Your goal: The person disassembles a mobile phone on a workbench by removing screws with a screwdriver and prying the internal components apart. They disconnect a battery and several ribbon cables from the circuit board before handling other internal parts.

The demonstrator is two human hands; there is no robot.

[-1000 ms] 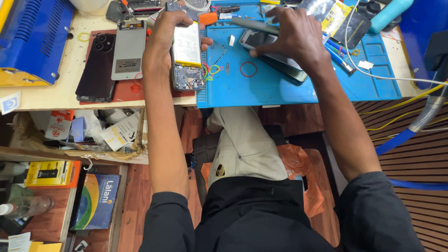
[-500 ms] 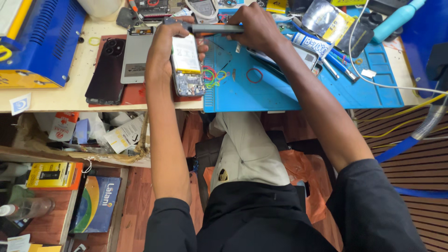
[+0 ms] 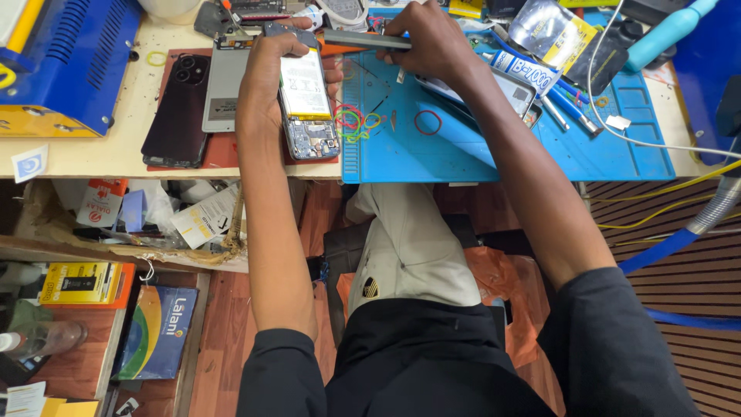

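left hand grip clamped on opened phone (battery showing) | right hand grip pinching grey tool | blue mat on desk

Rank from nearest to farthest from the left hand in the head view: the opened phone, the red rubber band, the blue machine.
1. Opened phone: in the left hand.
2. Red rubber band: to its right, on the blue mat.
3. Blue machine: far left on the bench.
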